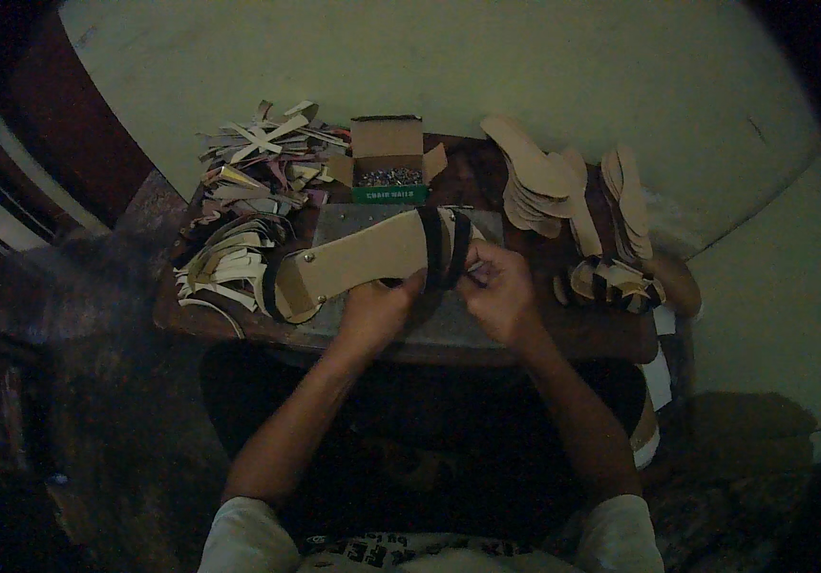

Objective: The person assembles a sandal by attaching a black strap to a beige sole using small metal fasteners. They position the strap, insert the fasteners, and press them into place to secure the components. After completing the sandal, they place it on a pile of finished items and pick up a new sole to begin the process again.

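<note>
A tan sandal (372, 250) with dark straps lies across my hands above a grey slab (334, 229) on the low table. Its two dark front straps (444, 248) cross the right end; another dark strap loops round the left end, near small shiny nail heads. My left hand (379, 310) is closed on the near edge of the sandal, with the thumb by the straps. At the straps' near end, the fingers of my right hand (498, 294) are closed in a pinch on the sandal's strap edge. A small pale bit shows at those fingertips, too small to name.
An open cardboard box of small nails (389, 181) stands behind the slab. Piled cut strips (239, 248) cover the table's left side. Stacked tan insoles (530, 181) and more insoles (626, 205) lie at the right, behind a dark-and-tan bundle (616, 285). A pale wall rises behind.
</note>
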### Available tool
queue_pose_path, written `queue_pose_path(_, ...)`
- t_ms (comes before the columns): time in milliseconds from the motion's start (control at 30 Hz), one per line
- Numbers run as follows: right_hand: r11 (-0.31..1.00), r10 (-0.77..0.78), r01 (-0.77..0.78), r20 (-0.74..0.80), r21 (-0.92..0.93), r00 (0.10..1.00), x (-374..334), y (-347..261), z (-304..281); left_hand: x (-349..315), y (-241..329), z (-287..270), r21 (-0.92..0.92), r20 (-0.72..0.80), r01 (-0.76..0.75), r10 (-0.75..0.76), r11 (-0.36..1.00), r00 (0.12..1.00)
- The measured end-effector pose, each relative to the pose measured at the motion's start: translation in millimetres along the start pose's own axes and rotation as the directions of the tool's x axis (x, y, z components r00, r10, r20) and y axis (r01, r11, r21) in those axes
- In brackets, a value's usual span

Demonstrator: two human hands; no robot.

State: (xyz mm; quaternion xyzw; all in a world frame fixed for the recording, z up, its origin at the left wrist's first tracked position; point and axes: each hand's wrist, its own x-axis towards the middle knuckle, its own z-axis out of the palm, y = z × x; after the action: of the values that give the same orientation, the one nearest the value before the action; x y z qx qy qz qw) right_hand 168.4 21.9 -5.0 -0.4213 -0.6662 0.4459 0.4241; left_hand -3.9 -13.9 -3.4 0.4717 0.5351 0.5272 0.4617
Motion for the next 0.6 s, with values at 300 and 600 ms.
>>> queue_pose_path(300,0.946,0.103,-0.116,0.057,0.302,0.993,8.3,-14.3,-10.9,18.2,-5.5,-9.4,-0.370,0.080,0.221,-0.206,0.902,0.975)
queue_pose_path(600,0.991,-0.109,0.112,0.044,-0.075,0.993,2.1,-11.6,-6.2,14.7,5.1,-6.8,-0.405,0.153,0.308,-0.268,0.861,0.951)
